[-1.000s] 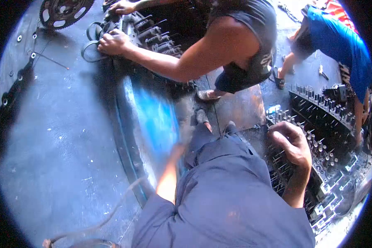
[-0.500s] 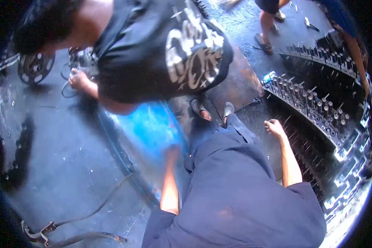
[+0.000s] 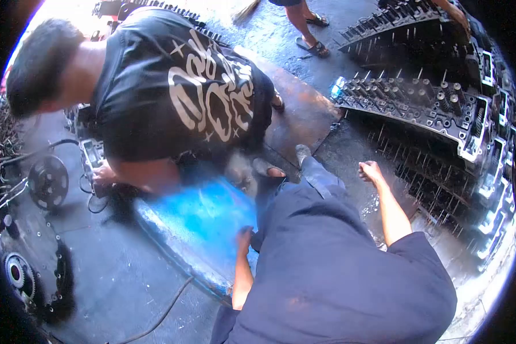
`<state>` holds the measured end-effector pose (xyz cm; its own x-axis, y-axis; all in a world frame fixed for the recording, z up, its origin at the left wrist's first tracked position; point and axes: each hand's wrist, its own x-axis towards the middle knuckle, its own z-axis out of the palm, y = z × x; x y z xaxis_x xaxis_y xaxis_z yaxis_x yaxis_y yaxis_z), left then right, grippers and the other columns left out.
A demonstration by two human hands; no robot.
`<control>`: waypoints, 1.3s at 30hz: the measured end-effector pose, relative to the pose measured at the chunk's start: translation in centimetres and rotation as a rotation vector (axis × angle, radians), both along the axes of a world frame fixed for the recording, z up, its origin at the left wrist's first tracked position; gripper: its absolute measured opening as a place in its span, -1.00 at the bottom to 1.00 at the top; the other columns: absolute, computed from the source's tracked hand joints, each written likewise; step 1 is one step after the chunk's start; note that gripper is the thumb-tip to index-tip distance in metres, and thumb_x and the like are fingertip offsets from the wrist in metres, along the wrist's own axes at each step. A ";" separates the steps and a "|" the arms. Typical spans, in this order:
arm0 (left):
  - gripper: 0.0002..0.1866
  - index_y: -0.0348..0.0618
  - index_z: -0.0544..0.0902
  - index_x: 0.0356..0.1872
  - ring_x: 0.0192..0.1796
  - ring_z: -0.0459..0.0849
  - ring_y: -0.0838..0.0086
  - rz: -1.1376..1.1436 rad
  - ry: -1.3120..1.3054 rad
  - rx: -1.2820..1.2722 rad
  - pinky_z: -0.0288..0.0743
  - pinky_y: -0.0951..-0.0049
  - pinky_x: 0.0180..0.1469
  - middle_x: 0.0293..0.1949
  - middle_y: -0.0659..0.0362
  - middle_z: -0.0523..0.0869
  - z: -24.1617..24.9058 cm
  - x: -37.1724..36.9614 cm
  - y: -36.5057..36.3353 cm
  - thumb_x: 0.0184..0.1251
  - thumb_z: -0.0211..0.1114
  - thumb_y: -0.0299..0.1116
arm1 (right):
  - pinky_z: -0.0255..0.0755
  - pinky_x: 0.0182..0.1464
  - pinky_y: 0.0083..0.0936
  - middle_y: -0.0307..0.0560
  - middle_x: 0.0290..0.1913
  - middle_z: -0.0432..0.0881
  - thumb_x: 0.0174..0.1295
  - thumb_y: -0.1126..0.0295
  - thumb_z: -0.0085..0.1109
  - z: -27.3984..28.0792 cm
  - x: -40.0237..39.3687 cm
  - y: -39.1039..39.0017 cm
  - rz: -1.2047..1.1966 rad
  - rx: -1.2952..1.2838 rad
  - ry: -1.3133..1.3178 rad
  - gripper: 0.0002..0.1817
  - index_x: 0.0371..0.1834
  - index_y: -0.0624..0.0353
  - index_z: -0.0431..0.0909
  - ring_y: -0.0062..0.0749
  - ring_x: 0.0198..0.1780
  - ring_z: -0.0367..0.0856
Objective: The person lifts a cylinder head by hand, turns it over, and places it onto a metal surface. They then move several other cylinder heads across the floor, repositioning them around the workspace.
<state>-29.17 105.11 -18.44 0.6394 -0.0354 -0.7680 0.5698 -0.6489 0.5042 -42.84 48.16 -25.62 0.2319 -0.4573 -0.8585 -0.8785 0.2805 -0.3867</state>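
Observation:
My left hand hangs beside my left thigh, near the blue-lit surface; its fingers are dark and blurred, and I cannot tell their shape. On the other side, my right hand is held out from my body with its fingers curled closed, and nothing shows in it. The nearest things to it are engine cylinder heads with upright springs and studs. My two feet stand on the dark floor.
A co-worker in a black printed shirt bends over at the left, a hand on a metal part. Left of that stand a round pulley and a gear. A cable lies below. Another person's legs are at the top.
The view has shifted, so the cylinder heads and the co-worker sit differently in it. More of the co-worker's head shows. My left hand has swung back and lower; my right hand stays closed.

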 end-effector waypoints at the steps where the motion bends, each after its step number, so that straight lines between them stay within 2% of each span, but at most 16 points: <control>1: -0.73 -0.19 0.64 -0.16 -0.43 0.57 0.49 0.032 0.014 0.011 0.46 0.41 -0.40 -0.40 0.15 0.65 0.3 0.9 -0.4 0.29 0.22 -0.20 | 0.47 -0.51 -0.60 -0.19 -0.40 0.67 0.27 0.18 0.14 0.2 0.6 -0.3 -0.007 0.008 -0.022 -0.71 -0.24 0.23 0.59 -0.56 -0.47 0.61; 3: -0.73 -0.19 0.61 -0.15 -0.47 0.56 0.52 0.101 0.039 0.030 0.44 0.44 -0.48 -0.44 0.17 0.62 2.5 3.1 -2.1 0.29 0.21 -0.20 | 0.47 -0.51 -0.59 -0.19 -0.39 0.67 0.27 0.17 0.15 0.2 1.6 -0.7 -0.015 0.022 -0.067 -0.70 -0.24 0.23 0.58 -0.57 -0.46 0.61; 7: -0.72 -0.23 0.57 -0.15 -0.52 0.54 0.51 0.099 0.024 0.016 0.42 0.48 -0.54 -0.47 0.18 0.57 3.1 6.2 -2.8 0.31 0.18 -0.21 | 0.48 -0.50 -0.57 -0.25 -0.42 0.62 0.31 0.19 0.07 0.5 1.7 -1.1 0.010 -0.009 -0.088 -0.75 -0.28 0.16 0.57 -0.58 -0.49 0.58; 9: -0.78 -0.24 0.58 -0.19 -0.53 0.56 0.52 0.104 0.001 0.029 0.45 0.50 -0.57 -0.48 0.18 0.58 2.8 6.8 -3.6 0.32 0.22 -0.27 | 0.48 -0.50 -0.58 -0.25 -0.41 0.63 0.31 0.19 0.08 -0.1 1.0 -1.4 0.030 -0.022 -0.079 -0.74 -0.28 0.16 0.57 -0.57 -0.49 0.59; 10: -0.76 -0.24 0.57 -0.18 -0.52 0.56 0.52 0.100 0.009 0.015 0.45 0.49 -0.57 -0.47 0.17 0.58 2.8 6.8 -3.8 0.32 0.21 -0.26 | 0.49 -0.46 -0.48 -0.16 -0.50 0.66 0.24 0.14 0.14 -0.2 0.2 -1.4 0.033 -0.093 -0.098 -0.66 -0.37 0.26 0.60 -0.48 -0.52 0.63; 13: -0.78 -0.23 0.56 -0.18 -0.54 0.56 0.52 0.111 0.047 -0.029 0.44 0.48 -0.57 -0.48 0.17 0.60 2.0 6.3 -4.2 0.31 0.24 -0.29 | 0.51 -0.41 -0.45 -0.12 -0.46 0.68 0.24 0.13 0.13 -1.0 -1.6 -1.8 -0.015 -0.057 -0.063 -0.65 -0.36 0.27 0.60 -0.45 -0.49 0.64; 15: -0.80 -0.24 0.57 -0.22 -0.55 0.56 0.51 0.120 0.089 -0.023 0.44 0.49 -0.56 -0.50 0.17 0.61 0.6 5.6 -3.9 0.31 0.25 -0.30 | 0.54 -0.38 -0.41 -0.05 -0.38 0.69 0.24 0.17 0.13 -0.7 -2.4 -1.7 -0.044 -0.060 -0.036 -0.65 -0.24 0.31 0.61 -0.40 -0.41 0.67; 18: -0.82 -0.29 0.60 -0.29 -0.53 0.56 0.51 0.092 0.080 -0.062 0.42 0.50 -0.50 -0.49 0.16 0.63 0.2 4.8 -4.3 0.31 0.27 -0.35 | 0.56 -0.40 -0.40 -0.04 -0.37 0.70 0.26 0.20 0.13 0.1 -2.9 -1.5 -0.124 -0.049 0.001 -0.64 -0.15 0.34 0.61 -0.39 -0.41 0.69; 22: -0.83 -0.31 0.62 -0.29 -0.45 0.55 0.52 -0.004 0.014 -0.175 0.43 0.52 -0.38 -0.47 0.19 0.64 -1.0 4.6 -2.5 0.28 0.29 -0.38 | 0.56 -0.43 -0.43 -0.07 -0.37 0.70 0.26 0.20 0.13 0.7 -3.1 -1.2 -0.103 -0.048 -0.002 -0.65 -0.13 0.31 0.60 -0.39 -0.44 0.68; 25: -0.85 -0.31 0.63 -0.27 -0.43 0.55 0.53 0.007 0.026 -0.252 0.41 0.52 -0.36 -0.45 0.20 0.64 -3.2 6.1 -1.4 0.27 0.29 -0.41 | 0.46 -0.53 -0.57 -0.19 -0.38 0.66 0.30 0.21 0.09 3.2 -2.0 -0.1 -0.149 -0.075 0.002 -0.74 -0.22 0.19 0.57 -0.55 -0.49 0.61; 27: -0.85 -0.31 0.63 -0.27 -0.41 0.55 0.54 0.066 0.063 -0.306 0.42 0.52 -0.36 -0.44 0.21 0.64 -1.8 7.3 -2.2 0.26 0.30 -0.42 | 0.47 -0.53 -0.56 -0.20 -0.40 0.65 0.30 0.21 0.09 3.1 -2.2 1.1 -0.194 -0.100 -0.015 -0.75 -0.24 0.19 0.58 -0.54 -0.50 0.61; 28: -0.86 -0.30 0.63 -0.28 -0.40 0.57 0.52 -0.015 0.023 -0.267 0.44 0.51 -0.33 -0.42 0.22 0.65 -1.4 8.3 -2.5 0.25 0.31 -0.42 | 0.47 -0.54 -0.56 -0.21 -0.41 0.65 0.30 0.21 0.09 2.7 -2.5 1.7 -0.204 -0.108 -0.021 -0.75 -0.24 0.18 0.58 -0.54 -0.50 0.61; 31: -0.86 -0.29 0.63 -0.28 -0.43 0.58 0.52 0.067 0.059 -0.233 0.46 0.51 -0.37 -0.41 0.21 0.65 -5.5 11.2 -1.4 0.26 0.31 -0.42 | 0.49 -0.54 -0.54 -0.24 -0.42 0.67 0.29 0.18 0.11 1.7 -3.2 4.0 -0.211 -0.129 -0.016 -0.74 -0.26 0.15 0.60 -0.55 -0.51 0.61; 32: -0.83 -0.27 0.62 -0.22 -0.46 0.58 0.52 0.041 0.095 -0.229 0.47 0.49 -0.47 -0.39 0.18 0.66 -6.1 12.4 -1.1 0.27 0.29 -0.39 | 0.49 -0.54 -0.54 -0.24 -0.42 0.67 0.28 0.18 0.12 2.7 -3.1 5.0 -0.206 -0.117 -0.016 -0.74 -0.26 0.15 0.60 -0.55 -0.51 0.61; 36: -0.73 -0.23 0.59 -0.11 -0.49 0.61 0.43 0.017 0.055 -0.202 0.48 0.43 -0.58 -0.37 0.13 0.67 -3.7 15.9 -2.9 0.28 0.28 -0.27 | 0.50 -0.51 -0.54 -0.24 -0.42 0.67 0.27 0.17 0.14 3.5 -3.9 8.8 -0.252 -0.091 0.007 -0.74 -0.26 0.15 0.61 -0.55 -0.50 0.61; 39: -0.69 -0.28 0.58 -0.10 -0.49 0.61 0.40 -0.116 0.046 -0.180 0.49 0.40 -0.57 -0.37 0.11 0.67 -3.1 18.2 -3.7 0.27 0.29 -0.26 | 0.50 -0.49 -0.54 -0.23 -0.40 0.67 0.27 0.15 0.14 4.6 -4.5 11.1 -0.318 -0.100 0.029 -0.71 -0.22 0.17 0.60 -0.54 -0.47 0.62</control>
